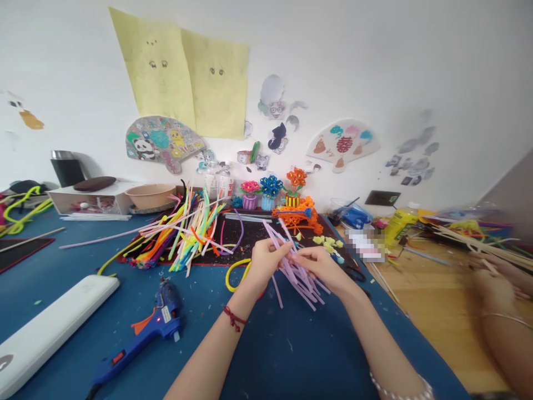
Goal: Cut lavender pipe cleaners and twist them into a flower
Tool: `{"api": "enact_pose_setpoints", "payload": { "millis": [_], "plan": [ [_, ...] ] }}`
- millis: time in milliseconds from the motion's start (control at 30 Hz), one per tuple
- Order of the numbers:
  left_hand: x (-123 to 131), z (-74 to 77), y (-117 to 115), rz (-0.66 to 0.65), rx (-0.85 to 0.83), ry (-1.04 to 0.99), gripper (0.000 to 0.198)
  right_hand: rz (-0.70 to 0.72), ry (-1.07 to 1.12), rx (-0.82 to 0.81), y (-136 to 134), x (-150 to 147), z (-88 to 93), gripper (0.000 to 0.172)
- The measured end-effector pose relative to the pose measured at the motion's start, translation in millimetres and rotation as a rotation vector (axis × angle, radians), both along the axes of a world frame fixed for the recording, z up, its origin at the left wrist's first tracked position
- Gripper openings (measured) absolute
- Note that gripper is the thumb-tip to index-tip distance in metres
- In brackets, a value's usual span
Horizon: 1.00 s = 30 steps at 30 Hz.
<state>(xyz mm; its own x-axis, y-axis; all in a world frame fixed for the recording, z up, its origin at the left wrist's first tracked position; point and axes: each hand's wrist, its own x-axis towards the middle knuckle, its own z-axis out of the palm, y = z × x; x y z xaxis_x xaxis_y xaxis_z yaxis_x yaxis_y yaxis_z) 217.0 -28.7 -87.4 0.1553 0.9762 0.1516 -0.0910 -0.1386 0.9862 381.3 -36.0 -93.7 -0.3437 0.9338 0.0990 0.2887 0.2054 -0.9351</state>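
Observation:
My left hand (268, 262) is closed, thumb and fingers pinching a light purple pipe cleaner (271, 234). Close beside it on the right, my right hand (320, 268) also pinches a purple pipe cleaner, its fingertips near those of the left. Under and between both hands lies a loose pile of cut purple pipe cleaners (306, 290) on the blue table mat (287, 355). A yellow pipe cleaner loop (231, 276) rests just left of my left hand. The fingers partly hide where each strip is gripped.
A blue glue gun (160, 322) and a long white lamp (58, 328) lie at left. Behind are a multicoloured pipe cleaner bundle (195, 228), orange pieces (297, 214) and small potted flowers (271, 191). At right, another person's hand (495, 283) holds thin sticks.

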Motion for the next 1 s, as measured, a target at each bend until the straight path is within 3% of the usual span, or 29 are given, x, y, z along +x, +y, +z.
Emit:
{"api": "enact_pose_setpoints", "payload": {
  "millis": [133, 400, 667, 867, 1000],
  "plan": [
    [0.0, -0.6, -0.1, -0.008, 0.008, 0.026, 0.031, -0.005, 0.037, -0.004, -1.0, -2.4, 0.0, 0.044],
    [-1.0, -1.0, 2.0, 0.129, 0.068, 0.096, 0.036, 0.046, 0.092, -0.007, -3.9, -7.9, 4.0, 0.038],
    [-0.8, -1.7, -0.8, -0.009, 0.061, 0.152, 0.04, 0.063, 0.095, -0.011, -0.6, -3.3, 0.7, 0.041],
    [-2.2, -3.7, -0.3, -0.136, 0.013, 0.13, 0.041, 0.101, 0.169, -0.125, 0.1, -0.3, 1.1, 0.044],
    [-2.8, -6.3, 1.2, -0.107, 0.087, 0.212, 0.035, 0.044, 0.196, -0.135, 3.4, 0.0, -4.3, 0.042]
  ]
}}
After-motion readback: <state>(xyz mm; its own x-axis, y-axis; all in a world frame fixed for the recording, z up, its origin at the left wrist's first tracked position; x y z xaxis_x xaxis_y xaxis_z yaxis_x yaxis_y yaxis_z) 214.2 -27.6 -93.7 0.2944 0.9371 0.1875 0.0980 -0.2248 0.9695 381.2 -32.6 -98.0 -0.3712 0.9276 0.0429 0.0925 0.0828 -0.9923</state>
